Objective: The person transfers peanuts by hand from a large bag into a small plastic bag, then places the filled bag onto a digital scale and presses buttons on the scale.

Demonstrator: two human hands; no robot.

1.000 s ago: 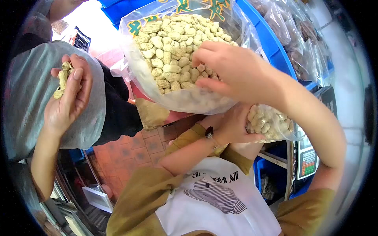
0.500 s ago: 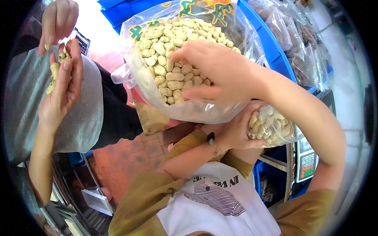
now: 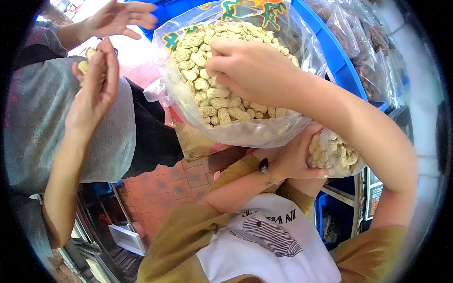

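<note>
Over the large clear plastic bag [image 3: 264, 134] full of unshelled peanuts [image 3: 219, 101] is my right hand [image 3: 245, 68]. Its fingers are curled together against the nuts, and whatever they hold is hidden. My left hand [image 3: 302, 155] wraps around a smaller clear bag of peanuts [image 3: 337, 155], just below the large bag's near right side. That small bag bulges with nuts and sits under my right forearm. A dark watch or band [image 3: 263, 165] is on my left wrist.
At the left stands another person; one hand [image 3: 96, 89] holds several peanuts, the other hand [image 3: 122, 20] is spread. A blue crate [image 3: 337, 56] surrounds the large bag. Bagged goods [image 3: 368, 56] lie at right, beside a keypad scale [image 3: 374, 200]. Red tiles [image 3: 165, 188] show below.
My right hand's fingers have gone from spread to curled in the peanuts. The other person's upper hand has lifted away from the held peanuts and opened. The whole view has shifted slightly.
</note>
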